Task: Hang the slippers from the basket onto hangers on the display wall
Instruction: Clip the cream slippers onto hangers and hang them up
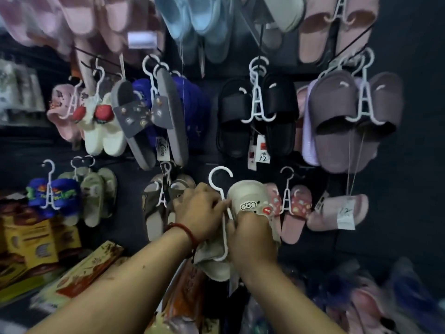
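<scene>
A pair of cream slippers with small charm badges sits on a white plastic hanger in front of the dark display wall. My right hand grips the right cream slipper from below. My left hand curls round the left cream slipper, whose heel shows under my wrist, and its fingers pinch at the hanger's stem. The hanger's hook points up, free of any wall peg. The basket is not in view.
Many pairs hang on white hangers around my hands: black slides, mauve slides, grey slides, red patterned slippers, tan sandals. Printed boxes are stacked lower left. Bagged goods lie lower right.
</scene>
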`<action>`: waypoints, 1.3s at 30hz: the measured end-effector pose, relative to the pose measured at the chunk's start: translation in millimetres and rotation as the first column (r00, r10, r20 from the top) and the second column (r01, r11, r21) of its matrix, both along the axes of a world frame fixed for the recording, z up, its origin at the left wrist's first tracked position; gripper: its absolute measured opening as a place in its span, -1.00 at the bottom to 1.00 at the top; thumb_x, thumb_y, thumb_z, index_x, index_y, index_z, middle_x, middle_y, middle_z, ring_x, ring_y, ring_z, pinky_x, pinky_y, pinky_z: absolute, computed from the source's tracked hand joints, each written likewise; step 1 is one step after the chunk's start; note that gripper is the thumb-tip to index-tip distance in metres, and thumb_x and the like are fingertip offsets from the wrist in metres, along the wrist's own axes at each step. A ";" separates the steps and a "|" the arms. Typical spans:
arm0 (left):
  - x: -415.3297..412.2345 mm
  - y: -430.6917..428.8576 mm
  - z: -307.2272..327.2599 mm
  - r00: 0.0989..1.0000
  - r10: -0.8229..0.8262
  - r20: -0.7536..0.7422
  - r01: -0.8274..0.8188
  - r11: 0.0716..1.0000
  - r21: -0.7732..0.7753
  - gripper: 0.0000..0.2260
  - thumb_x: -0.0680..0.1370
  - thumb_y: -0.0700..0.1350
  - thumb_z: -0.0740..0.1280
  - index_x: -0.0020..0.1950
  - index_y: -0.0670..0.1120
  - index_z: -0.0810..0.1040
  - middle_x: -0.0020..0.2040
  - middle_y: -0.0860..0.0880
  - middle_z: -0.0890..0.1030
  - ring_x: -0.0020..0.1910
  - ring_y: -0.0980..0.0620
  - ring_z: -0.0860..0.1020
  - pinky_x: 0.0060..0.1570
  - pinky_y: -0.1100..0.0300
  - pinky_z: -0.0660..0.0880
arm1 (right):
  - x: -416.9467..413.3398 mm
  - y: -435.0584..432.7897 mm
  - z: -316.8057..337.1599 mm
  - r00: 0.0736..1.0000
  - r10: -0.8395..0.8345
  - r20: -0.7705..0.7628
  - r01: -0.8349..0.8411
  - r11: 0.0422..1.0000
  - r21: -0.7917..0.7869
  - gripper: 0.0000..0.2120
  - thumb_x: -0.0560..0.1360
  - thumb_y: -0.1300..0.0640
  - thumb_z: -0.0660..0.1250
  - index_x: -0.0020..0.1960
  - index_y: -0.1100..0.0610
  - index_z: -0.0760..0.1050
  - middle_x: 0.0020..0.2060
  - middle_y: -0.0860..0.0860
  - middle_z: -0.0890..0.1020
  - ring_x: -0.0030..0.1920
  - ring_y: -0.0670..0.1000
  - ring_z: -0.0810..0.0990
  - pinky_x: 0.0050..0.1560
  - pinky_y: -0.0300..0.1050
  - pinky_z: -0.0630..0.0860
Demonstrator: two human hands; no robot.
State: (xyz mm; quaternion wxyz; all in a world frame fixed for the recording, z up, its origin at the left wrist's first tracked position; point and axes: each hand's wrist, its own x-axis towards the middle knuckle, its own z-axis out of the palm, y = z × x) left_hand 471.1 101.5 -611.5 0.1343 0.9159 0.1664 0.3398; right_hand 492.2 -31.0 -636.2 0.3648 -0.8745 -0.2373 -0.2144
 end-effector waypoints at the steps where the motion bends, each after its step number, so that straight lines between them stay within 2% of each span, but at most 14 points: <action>1: 0.4 1.6 -8.5 1.000 0.016 -0.023 -0.016 1.000 0.015 -0.56 0.46 0.38 0.08 -0.38 0.08 0.43 -0.10 0.11 0.39 0.09 -0.09 0.45 0.14 -0.09 0.39 | 2.4 3.8 -9.2 1.000 0.001 -0.001 -0.001 1.000 0.004 -0.70 0.58 -0.05 0.19 -0.10 0.13 0.57 -0.20 0.07 0.64 -0.13 0.20 0.65 -0.13 0.01 0.60; 6: -1.6 19.2 -37.0 0.996 0.054 -0.071 -0.053 0.999 0.004 -0.65 0.56 0.27 0.20 -0.28 0.08 0.50 0.10 0.14 0.47 0.32 -0.10 0.33 0.24 -0.13 0.32 | 14.3 29.4 -46.1 0.997 0.076 0.000 -0.076 0.997 0.020 -0.66 0.58 -0.09 0.25 -0.12 0.14 0.62 -0.23 0.08 0.66 -0.17 0.15 0.63 -0.20 -0.04 0.55; 10: -5.9 31.6 -47.8 0.995 0.058 -0.080 -0.056 0.998 0.023 -0.67 0.57 0.24 0.22 -0.27 0.08 0.53 0.14 0.11 0.49 0.27 -0.08 0.35 0.27 -0.11 0.29 | 17.0 44.5 -64.0 0.994 0.107 0.031 -0.107 0.994 0.007 -0.64 0.59 -0.11 0.23 -0.17 0.13 0.60 -0.25 0.07 0.64 -0.19 0.12 0.59 -0.25 -0.09 0.40; 13: -16.2 36.4 -51.1 0.989 0.102 -0.110 -0.098 0.994 0.037 -0.68 0.59 0.21 0.22 -0.27 0.07 0.49 0.17 0.08 0.49 0.26 -0.12 0.36 0.12 0.00 0.25 | 11.4 46.8 -70.2 0.979 0.203 0.000 -0.203 0.978 -0.040 -0.71 0.60 -0.02 0.23 -0.14 0.12 0.60 -0.23 0.07 0.64 -0.21 0.10 0.57 -0.26 -0.13 0.33; 15: -29.8 41.9 -54.1 0.983 0.137 -0.123 -0.133 0.990 0.041 -0.68 0.59 0.20 0.23 -0.30 0.08 0.43 0.19 0.04 0.47 0.26 -0.17 0.35 0.05 0.01 0.23 | 2.9 48.5 -73.7 0.943 0.328 -0.057 -0.331 0.943 -0.040 -0.76 0.58 0.03 0.23 -0.17 0.11 0.56 -0.25 0.08 0.62 -0.20 0.10 0.58 -0.25 -0.12 0.37; 17: -50.0 47.0 -55.9 0.976 0.181 -0.124 -0.174 0.983 0.060 -0.66 0.59 0.21 0.21 -0.32 0.08 0.39 0.15 0.01 0.47 0.23 -0.18 0.35 0.13 -0.04 0.30 | -9.4 51.9 -76.7 0.888 0.445 -0.116 -0.449 0.893 -0.014 -0.76 0.54 -0.01 0.21 -0.20 0.09 0.52 -0.28 0.07 0.61 -0.21 0.10 0.59 -0.21 -0.05 0.49; 20: -92.0 59.2 -61.1 0.966 0.238 -0.102 -0.231 0.970 0.071 -0.63 0.57 0.25 0.19 -0.33 0.06 0.39 0.06 -0.02 0.45 0.14 -0.18 0.40 0.14 -0.10 0.37 | -39.1 61.7 -80.2 0.833 0.539 -0.124 -0.543 0.840 0.009 -0.70 0.44 -0.11 0.14 -0.22 0.06 0.51 -0.31 0.07 0.62 -0.23 0.15 0.62 -0.17 0.08 0.61; 22: -125.5 69.9 -64.8 0.958 0.276 -0.075 -0.269 0.959 0.089 -0.61 0.55 0.29 0.16 -0.36 0.07 0.38 0.00 -0.03 0.45 0.07 -0.19 0.45 0.08 -0.03 0.39 | -63.7 71.9 -84.0 0.791 0.594 -0.144 -0.596 0.802 0.035 -0.71 0.40 -0.13 0.13 -0.26 0.05 0.48 -0.36 0.07 0.61 -0.28 0.19 0.62 -0.19 0.13 0.62; 26: -204.1 84.6 -76.1 0.910 0.407 -0.081 -0.401 0.912 0.086 -0.66 0.55 0.24 0.24 -0.30 0.07 0.54 -0.03 -0.02 0.46 0.04 -0.13 0.46 -0.02 0.07 0.38 | -119.9 96.3 -97.5 0.639 0.745 -0.189 -0.747 0.661 0.079 -0.80 0.41 0.01 0.21 -0.19 0.08 0.56 -0.34 0.10 0.64 -0.31 0.21 0.64 -0.24 0.16 0.64; 29: -266.8 91.0 -90.1 0.825 0.558 -0.091 -0.557 0.830 0.038 -0.66 0.54 0.26 0.25 -0.12 0.05 0.66 0.09 -0.04 0.50 0.14 -0.19 0.46 0.09 0.01 0.41 | -164.5 117.6 -110.5 0.534 0.820 -0.206 -0.831 0.554 0.052 -0.85 0.44 0.10 0.27 -0.10 0.03 0.61 -0.29 0.08 0.66 -0.27 0.20 0.65 -0.22 0.13 0.65; 32: -321.7 97.7 -104.2 0.727 0.673 -0.133 -0.680 0.733 -0.008 -0.68 0.55 0.26 0.26 -0.06 0.07 0.67 0.14 -0.02 0.50 0.21 -0.20 0.42 0.17 -0.02 0.37 | -205.9 143.7 -123.7 0.400 0.895 -0.198 -0.913 0.407 -0.004 -0.86 0.44 0.12 0.28 -0.11 0.06 0.62 -0.30 0.11 0.66 -0.27 0.21 0.64 -0.24 0.16 0.63; 34: -356.6 105.1 -115.6 0.672 0.726 -0.146 -0.736 0.677 -0.022 -0.69 0.55 0.26 0.26 -0.14 0.09 0.65 0.10 -0.01 0.50 0.20 -0.18 0.42 0.18 -0.05 0.37 | -231.0 163.4 -135.0 0.289 0.933 -0.216 -0.956 0.291 -0.021 -0.89 0.49 0.15 0.32 -0.06 0.07 0.63 -0.30 0.10 0.66 -0.27 0.19 0.64 -0.23 0.17 0.62; 37: -405.1 117.0 -136.4 0.618 0.764 -0.186 -0.784 0.617 -0.071 -0.64 0.54 0.26 0.25 -0.36 0.10 0.49 -0.03 0.02 0.44 0.14 -0.16 0.46 0.11 -0.04 0.40 | -260.0 186.0 -155.3 0.179 0.972 -0.155 -0.981 0.165 -0.102 -0.84 0.50 0.12 0.34 0.04 0.06 0.65 -0.23 0.06 0.69 -0.20 0.11 0.65 -0.16 0.09 0.61; 39: -432.8 124.4 -154.3 0.557 0.801 -0.221 -0.830 0.550 -0.099 -0.62 0.55 0.24 0.25 -0.38 0.07 0.48 -0.03 0.02 0.45 0.12 -0.15 0.47 0.08 -0.03 0.40 | -274.8 195.7 -173.6 0.087 0.983 -0.160 -0.996 0.085 -0.018 -0.75 0.50 0.17 0.37 0.15 0.06 0.68 -0.11 0.04 0.74 -0.10 0.02 0.68 -0.04 0.04 0.63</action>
